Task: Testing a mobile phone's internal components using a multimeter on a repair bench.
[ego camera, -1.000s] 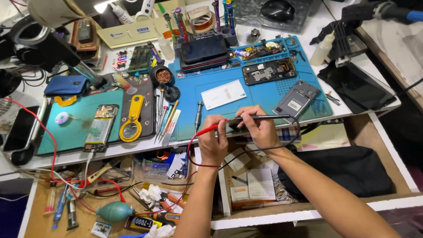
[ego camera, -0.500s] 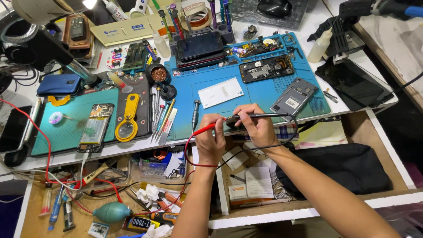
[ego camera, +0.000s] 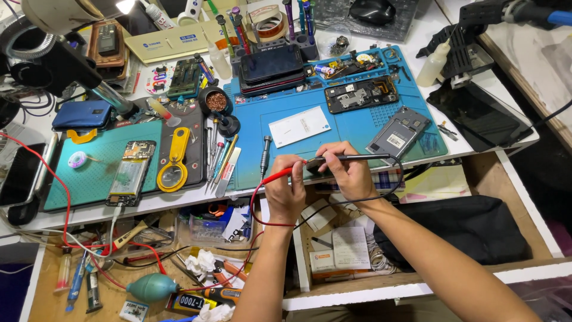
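A white card, a grey phone back and a screwdriver lie on the blue mat just beyond the hands, at the worktop's near edge. The left hand pinches a thin red probe; the right hand pinches a black probe, both over a small dark part hidden between them.

Both hands have drifted slightly lower in view, the left hand and right hand still pinching the red probe and black probe together.
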